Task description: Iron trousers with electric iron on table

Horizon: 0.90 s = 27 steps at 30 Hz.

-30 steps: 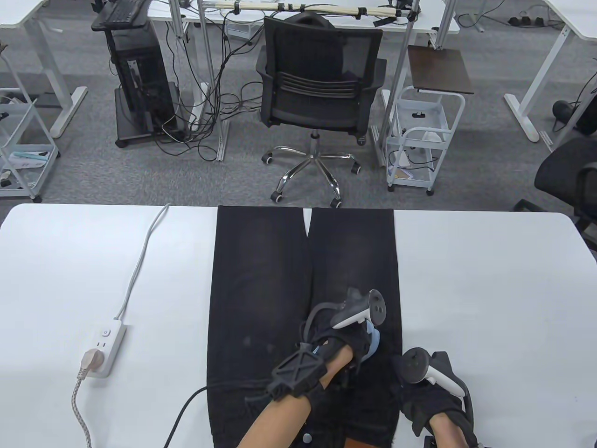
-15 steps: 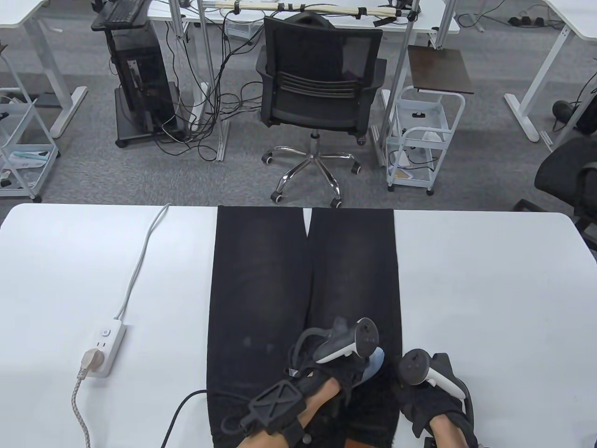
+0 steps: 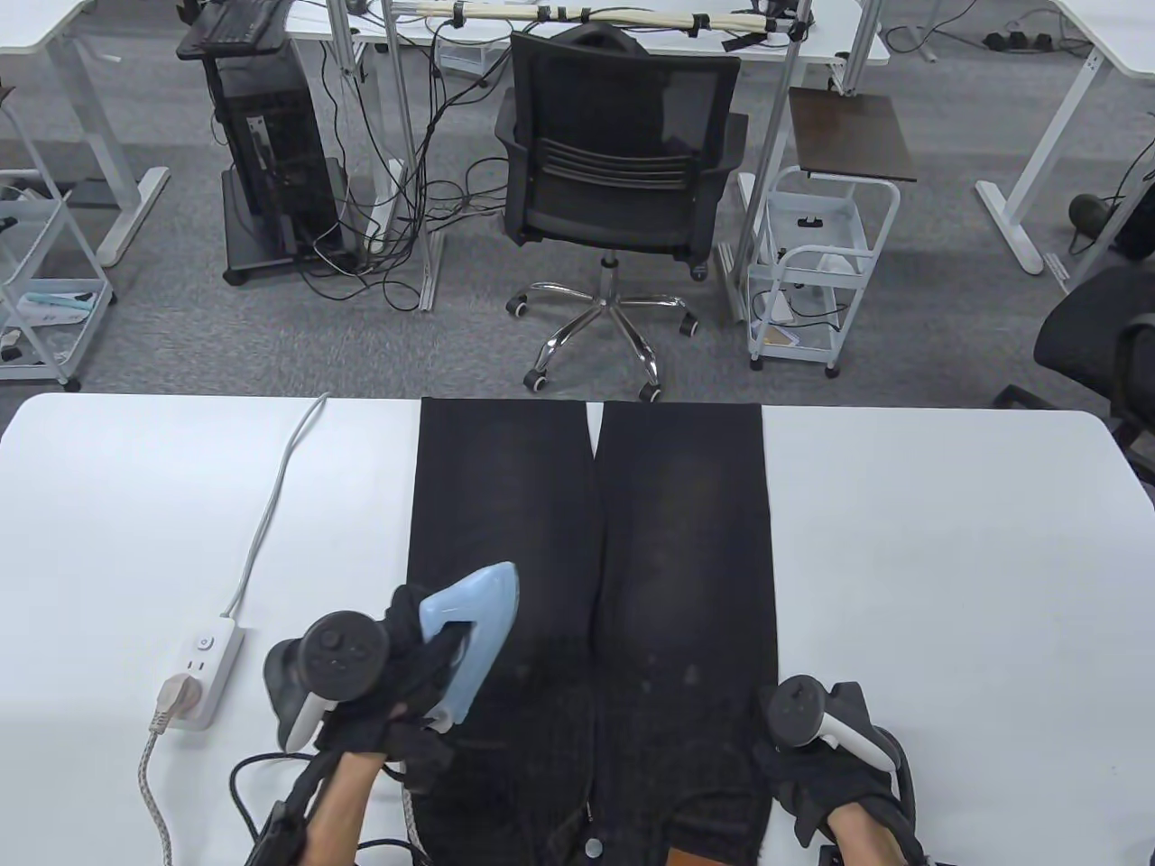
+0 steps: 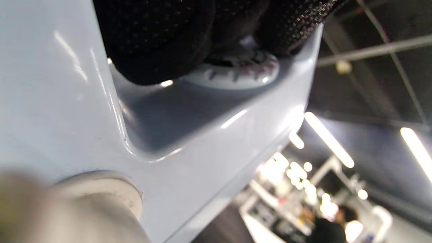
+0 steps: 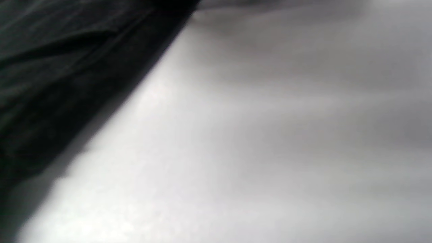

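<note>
Since the previous frame my left hand is carrying the iron off the right trouser leg and across to the left leg's outer edge. My left grip is closing around the iron's handle; in the left wrist view gloved fingers are wrapping it just above the dial. Iron body is pale blue and glossy, nose pointing away from me. My right hand is resting on the trousers at their near right edge; whether its grip is open, I cannot tell. Trousers are lying flat, black, legs running to the far edge of the white counter. A power strip is sitting at left. An office chair is standing beyond.
</note>
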{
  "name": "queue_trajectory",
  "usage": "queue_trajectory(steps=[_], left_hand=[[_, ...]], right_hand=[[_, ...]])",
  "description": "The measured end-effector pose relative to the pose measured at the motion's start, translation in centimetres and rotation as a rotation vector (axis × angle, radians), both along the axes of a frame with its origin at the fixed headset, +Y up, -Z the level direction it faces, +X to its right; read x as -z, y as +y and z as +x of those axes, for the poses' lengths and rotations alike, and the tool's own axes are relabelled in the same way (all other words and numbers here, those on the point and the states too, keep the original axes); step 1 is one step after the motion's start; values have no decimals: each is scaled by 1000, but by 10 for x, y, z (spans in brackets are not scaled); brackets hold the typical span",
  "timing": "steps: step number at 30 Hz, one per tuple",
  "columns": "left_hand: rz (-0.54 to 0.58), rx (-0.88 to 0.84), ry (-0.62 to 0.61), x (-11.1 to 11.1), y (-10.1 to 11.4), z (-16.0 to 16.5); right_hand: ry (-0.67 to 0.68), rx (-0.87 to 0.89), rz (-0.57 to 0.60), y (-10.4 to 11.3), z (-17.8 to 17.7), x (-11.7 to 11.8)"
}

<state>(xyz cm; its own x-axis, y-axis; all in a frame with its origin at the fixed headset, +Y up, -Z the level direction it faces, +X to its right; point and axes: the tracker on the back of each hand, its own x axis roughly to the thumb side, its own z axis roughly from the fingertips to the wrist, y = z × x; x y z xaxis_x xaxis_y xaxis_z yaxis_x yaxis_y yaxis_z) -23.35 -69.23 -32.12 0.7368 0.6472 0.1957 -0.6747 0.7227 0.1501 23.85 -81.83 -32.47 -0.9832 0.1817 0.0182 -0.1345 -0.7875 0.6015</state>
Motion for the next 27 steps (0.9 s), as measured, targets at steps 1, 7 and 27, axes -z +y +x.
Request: queue_trajectory(steps=[1,7,27], left_hand=[[-12,-6,11,0,-2,-7],[-35,37,59,5,-16,-20],[-112,-4,168,11,-40,-47]], right_hand=[[2,2,14,2,-2,0],[87,72,185,31,-47,3],[300,-163,191,-15,-237,94]])
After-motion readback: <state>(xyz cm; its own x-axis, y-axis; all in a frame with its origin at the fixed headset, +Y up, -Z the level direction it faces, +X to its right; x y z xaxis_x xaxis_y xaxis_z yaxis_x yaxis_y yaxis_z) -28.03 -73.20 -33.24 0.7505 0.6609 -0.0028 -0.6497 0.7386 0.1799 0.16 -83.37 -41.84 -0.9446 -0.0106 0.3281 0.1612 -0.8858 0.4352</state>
